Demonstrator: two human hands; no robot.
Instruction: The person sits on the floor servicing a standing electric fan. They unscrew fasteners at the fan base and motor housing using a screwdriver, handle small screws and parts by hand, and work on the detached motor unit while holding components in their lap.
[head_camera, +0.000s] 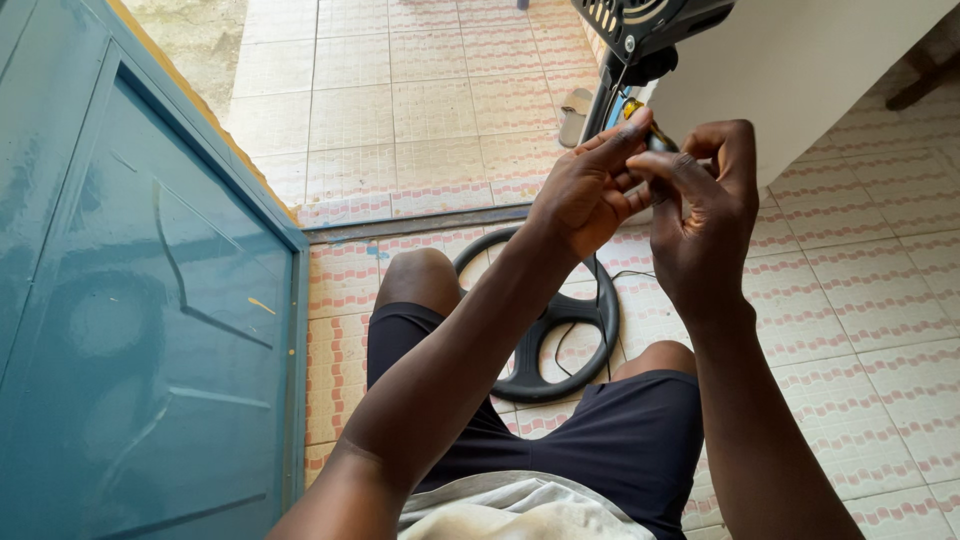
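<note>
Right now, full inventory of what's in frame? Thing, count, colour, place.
Fan base ring: 1, black, on the floor between the knees.
Fan pole: 1, black, rising behind the hands.
Fan motor housing: 1, black, top edge.
Small part: 1, yellowish, pinched at the fingertips; kind unclear.
Door: 1, teal, left.
Sandal: 1, pale, on the floor tiles beyond the threshold.
Shorts: 1, dark, on the lap.
Left hand: on the small part.
Right hand: beside it, fingers curled.

Teal door (150, 300); tiled floor (420, 110) — sandal (575, 115).
</note>
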